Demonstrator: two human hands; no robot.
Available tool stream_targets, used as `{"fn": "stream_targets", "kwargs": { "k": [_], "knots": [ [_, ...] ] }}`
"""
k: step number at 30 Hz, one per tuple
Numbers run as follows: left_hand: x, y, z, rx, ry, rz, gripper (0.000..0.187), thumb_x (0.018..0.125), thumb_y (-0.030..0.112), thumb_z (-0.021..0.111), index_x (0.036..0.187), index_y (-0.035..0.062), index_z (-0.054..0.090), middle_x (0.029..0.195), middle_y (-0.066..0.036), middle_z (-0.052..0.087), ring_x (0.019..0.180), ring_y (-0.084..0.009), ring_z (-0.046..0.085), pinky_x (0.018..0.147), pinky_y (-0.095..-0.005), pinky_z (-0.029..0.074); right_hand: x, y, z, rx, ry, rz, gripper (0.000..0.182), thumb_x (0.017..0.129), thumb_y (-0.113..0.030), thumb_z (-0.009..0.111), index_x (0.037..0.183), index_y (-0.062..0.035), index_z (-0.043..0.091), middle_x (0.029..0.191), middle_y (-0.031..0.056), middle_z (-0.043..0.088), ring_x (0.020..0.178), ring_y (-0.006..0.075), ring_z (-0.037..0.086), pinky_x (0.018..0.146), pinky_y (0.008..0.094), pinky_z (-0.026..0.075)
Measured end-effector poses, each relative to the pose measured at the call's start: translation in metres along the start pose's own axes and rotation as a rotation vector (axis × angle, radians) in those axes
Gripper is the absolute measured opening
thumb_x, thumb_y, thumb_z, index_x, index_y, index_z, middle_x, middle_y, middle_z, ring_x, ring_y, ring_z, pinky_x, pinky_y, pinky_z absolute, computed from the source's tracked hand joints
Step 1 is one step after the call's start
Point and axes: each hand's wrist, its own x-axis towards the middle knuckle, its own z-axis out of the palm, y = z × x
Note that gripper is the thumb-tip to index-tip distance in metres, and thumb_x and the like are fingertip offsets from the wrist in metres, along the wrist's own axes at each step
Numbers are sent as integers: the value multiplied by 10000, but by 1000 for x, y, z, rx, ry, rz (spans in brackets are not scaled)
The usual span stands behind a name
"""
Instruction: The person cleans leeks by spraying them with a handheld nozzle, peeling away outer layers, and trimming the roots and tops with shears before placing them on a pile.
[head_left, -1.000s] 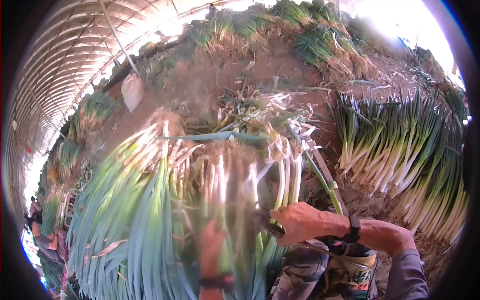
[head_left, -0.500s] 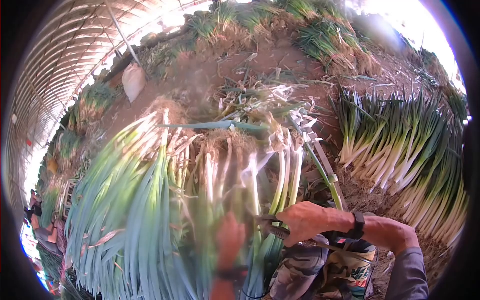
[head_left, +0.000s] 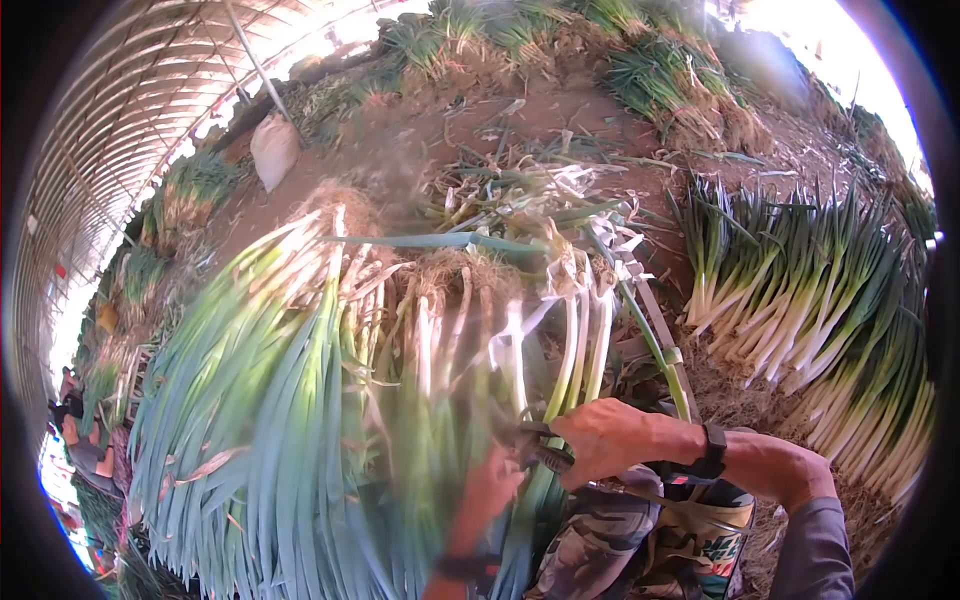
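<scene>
Several long green onions (head_left: pixel 572 350) with white stems run down to my right hand (head_left: pixel 605 437). Its fingers are closed around their stalks, and something dark shows at the fingertips. Close beside it on the left is my left hand (head_left: pixel 492 484), somewhat blurred, its fingers drawn together at the stalks near that dark part. What the left fingers hold, if anything, I cannot make out. A large pile of green onions (head_left: pixel 270 400) lies to the left, roots away from me, blue-green leaves toward me.
Loose peeled leaves (head_left: pixel 570 190) lie beyond the hands. Rows of cleaned green onions (head_left: pixel 800 290) rest on the soil at right. A pale sack (head_left: pixel 273 152) sits by a slanted pole (head_left: pixel 250 65). Another person (head_left: pixel 92 450) is at far left.
My left hand has moved right and slightly up, from over the leaves to beside my right hand. The right hand stays almost in place. The view has shifted slightly.
</scene>
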Motion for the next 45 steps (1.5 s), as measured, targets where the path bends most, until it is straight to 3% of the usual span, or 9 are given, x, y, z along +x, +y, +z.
{"fn": "stream_targets", "kwargs": {
  "k": [2,7,12,15,19,21,31,40,45],
  "knots": [
    [-10,6,-8,-135,-156,-148,278,919,150,574,1166,36,637,900,-104,713,756,-255,675,719,-388,531,2,-2,2,7,3,2,541,697,-409,756,953,55,646,833,240,674,813,427,678,722,490,535],
    [-21,-78,7,71,-189,492,294,938,204,559,1165,37,644,881,-61,692,692,-179,640,631,-346,512,12,9,23,113,-49,19,538,693,-406,757,935,61,644,819,244,671,791,428,678,713,492,536],
    [-32,-39,-71,605,617,-226,256,808,76,671,1058,131,676,1136,-142,626,966,-305,623,835,-412,508,9,-5,12,-54,-1,34,527,683,-386,762,923,68,643,787,243,661,765,425,682,702,496,547],
    [-24,-23,-92,1015,998,58,337,814,115,682,1149,111,643,1237,-132,580,1070,-343,569,950,-489,445,11,1,12,-160,50,-87,484,825,-447,713,1123,-65,712,700,94,657,605,209,654,485,362,484],
    [-5,-29,-49,1034,661,348,385,840,261,722,1169,88,619,1254,-136,564,1146,-344,543,998,-524,419,15,-7,11,-88,17,-72,518,768,-450,735,1050,-18,689,710,140,656,629,293,662,533,413,504],
    [12,-23,-13,872,499,115,401,862,335,716,1146,73,611,1185,-151,603,1091,-374,589,965,-530,446,16,-12,6,-39,-41,-32,510,689,-378,751,912,69,644,734,223,660,682,414,678,623,487,550],
    [52,-38,21,517,3,176,328,889,197,680,1199,90,661,1104,-154,647,879,-366,694,789,-452,577,3,-14,-3,56,4,-28,496,690,-376,750,885,71,653,742,232,660,678,399,677,623,479,540],
    [65,-70,20,377,55,339,231,904,131,650,1126,73,675,892,-150,695,826,-371,695,749,-449,572,2,-11,9,-28,33,-76,472,688,-359,748,885,63,665,748,242,657,697,418,681,639,477,544],
    [67,-61,15,784,-51,452,150,899,130,589,946,48,706,923,-180,685,871,-380,689,773,-498,539,15,2,11,-16,72,4,447,690,-337,747,863,67,666,725,242,656,691,424,679,617,488,545]
  ]
}}
